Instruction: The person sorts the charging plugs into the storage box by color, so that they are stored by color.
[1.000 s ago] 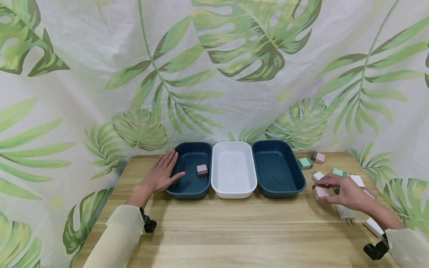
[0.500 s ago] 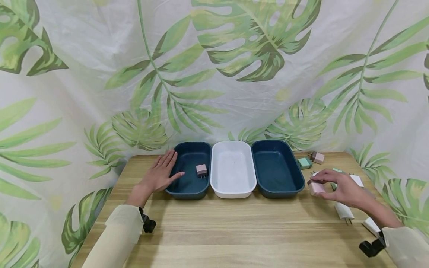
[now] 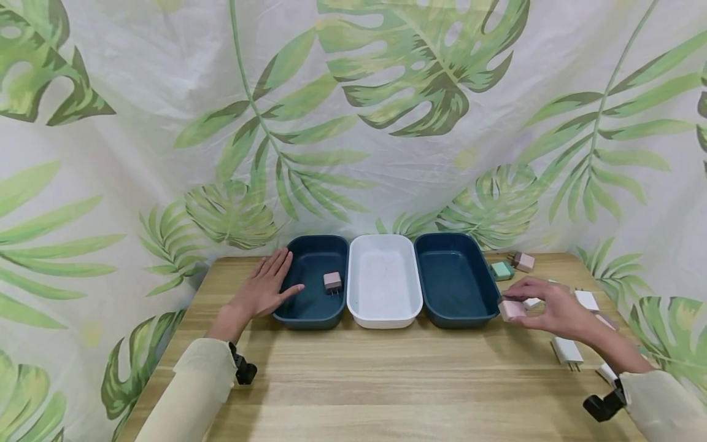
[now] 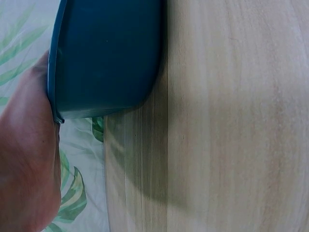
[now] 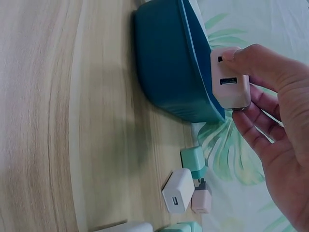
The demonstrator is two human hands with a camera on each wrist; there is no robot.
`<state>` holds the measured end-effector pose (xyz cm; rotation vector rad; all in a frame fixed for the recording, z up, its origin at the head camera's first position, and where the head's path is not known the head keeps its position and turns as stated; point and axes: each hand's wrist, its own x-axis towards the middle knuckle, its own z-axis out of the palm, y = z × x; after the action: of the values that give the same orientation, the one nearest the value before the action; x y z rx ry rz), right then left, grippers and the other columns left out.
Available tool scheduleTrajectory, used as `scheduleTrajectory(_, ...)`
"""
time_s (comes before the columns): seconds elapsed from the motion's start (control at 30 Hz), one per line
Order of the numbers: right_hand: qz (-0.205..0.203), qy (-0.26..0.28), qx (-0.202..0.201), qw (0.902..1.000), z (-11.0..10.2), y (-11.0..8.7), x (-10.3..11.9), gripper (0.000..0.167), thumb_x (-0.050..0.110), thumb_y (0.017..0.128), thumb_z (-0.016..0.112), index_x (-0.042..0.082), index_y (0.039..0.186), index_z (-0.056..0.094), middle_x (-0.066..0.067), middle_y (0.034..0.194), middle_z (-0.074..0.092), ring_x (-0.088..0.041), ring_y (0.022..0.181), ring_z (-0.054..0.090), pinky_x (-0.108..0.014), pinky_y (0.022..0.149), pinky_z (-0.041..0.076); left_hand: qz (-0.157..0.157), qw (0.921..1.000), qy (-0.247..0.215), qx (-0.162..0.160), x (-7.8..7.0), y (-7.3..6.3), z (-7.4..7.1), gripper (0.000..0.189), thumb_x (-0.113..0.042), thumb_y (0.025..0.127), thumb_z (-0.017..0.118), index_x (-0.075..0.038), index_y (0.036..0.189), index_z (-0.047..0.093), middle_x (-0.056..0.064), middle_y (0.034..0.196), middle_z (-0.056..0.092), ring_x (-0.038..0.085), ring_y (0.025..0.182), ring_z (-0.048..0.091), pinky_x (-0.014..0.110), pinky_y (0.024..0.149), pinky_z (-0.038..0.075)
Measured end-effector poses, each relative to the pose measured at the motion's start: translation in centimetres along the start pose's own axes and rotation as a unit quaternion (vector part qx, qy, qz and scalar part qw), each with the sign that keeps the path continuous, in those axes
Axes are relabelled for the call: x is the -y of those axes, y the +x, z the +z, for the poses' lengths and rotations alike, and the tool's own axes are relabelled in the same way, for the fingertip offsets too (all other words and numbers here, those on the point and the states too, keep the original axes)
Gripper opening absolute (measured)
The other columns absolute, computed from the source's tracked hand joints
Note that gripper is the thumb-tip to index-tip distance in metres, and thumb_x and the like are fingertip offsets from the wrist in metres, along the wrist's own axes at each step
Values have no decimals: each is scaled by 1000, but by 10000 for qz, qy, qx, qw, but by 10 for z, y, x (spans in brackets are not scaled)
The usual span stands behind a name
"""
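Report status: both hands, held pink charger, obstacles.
Right hand holds boxy pink plastic charger. Left hand on rim of leftmost dark-blue oblong tray. Possible obstacle: rightmost dark-blue oblong tray, close by charger.

The left sleeve [image 3: 188,399] is pale cream, lightly wrinkled, with a broad loose cuff [image 3: 212,362]; the right sleeve [image 3: 663,402] matches it in colour. The left wrist camera [image 3: 245,372] and right wrist camera [image 3: 599,408] are small and black, rounded at the end; left hand [image 3: 265,287] and right hand [image 3: 558,310] are bare
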<state>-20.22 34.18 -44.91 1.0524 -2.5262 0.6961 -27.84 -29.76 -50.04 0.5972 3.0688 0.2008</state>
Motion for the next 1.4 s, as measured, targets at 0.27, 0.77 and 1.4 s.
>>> scheduleTrajectory(0.27, 121, 118, 217, 9996, 1, 6, 7, 48, 10, 72, 98, 13, 117, 82, 6, 112, 73, -7, 99, 66, -19, 77, 53, -14, 10000, 56, 16, -3, -2, -4, 96, -67, 106, 44, -2, 170, 12, 20, 177, 7, 40, 164, 8, 60, 130, 8)
scheduleTrajectory(0.77, -14, 131, 223, 9997, 9, 23, 16, 47, 12, 73, 97, 12, 118, 82, 3, 113, 73, -8, 96, 65, -26, 73, 57, -16, 10000, 96, -9, -3, -2, -4, 96, -68, 106, 42, -3, 170, 12, 19, 177, 7, 41, 163, 9, 62, 130, 10)
scheduleTrajectory(1.4, -168, 377, 198, 9990, 28, 44, 22, 46, 12, 73, 97, 13, 117, 83, 3, 111, 72, -9, 95, 65, -36, 71, 60, -48, 9999, 93, -27, -5, -3, -4, 95, -66, 107, 44, -4, 170, 11, 19, 178, 7, 39, 164, 8, 61, 130, 10)
